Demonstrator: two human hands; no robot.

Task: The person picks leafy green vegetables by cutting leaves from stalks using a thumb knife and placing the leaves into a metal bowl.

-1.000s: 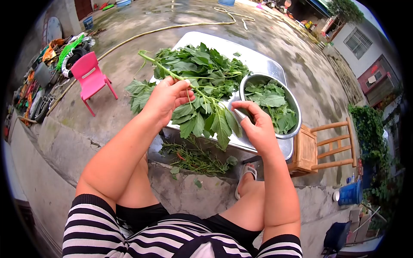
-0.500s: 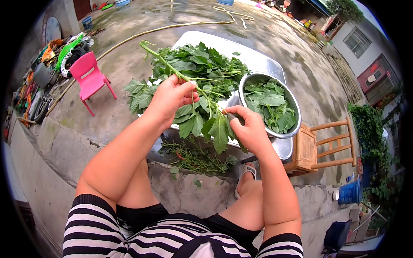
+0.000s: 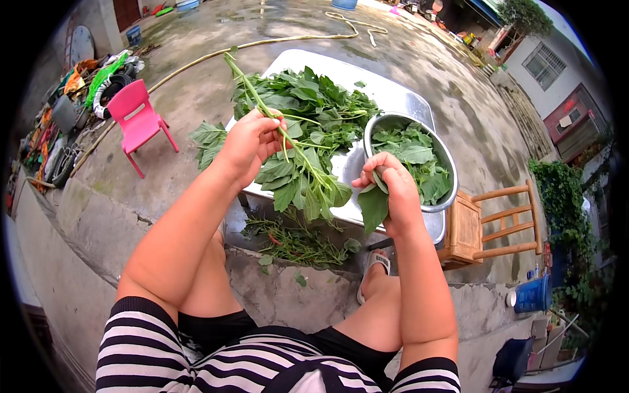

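My left hand is closed round a long green leafy stem, whose bare end points up and away while its leaves hang toward me. Pinched in my right hand are plucked green leaves, held at the near side of a round metal basin. Loose picked leaves lie inside that basin. Behind my left hand, a heap of leafy stems covers part of a white and silver table. The basin stands on the table's right end.
Stripped stems lie on the ground below the table's near edge. A wooden chair stands at the right, a pink plastic chair at the left. A hose runs across the concrete yard. A blue bucket sits lower right.
My right hand has pulled away from the stem to the right, with leaves in its fingers, and is now beside the basin. My left hand has shifted slightly left with the stem.
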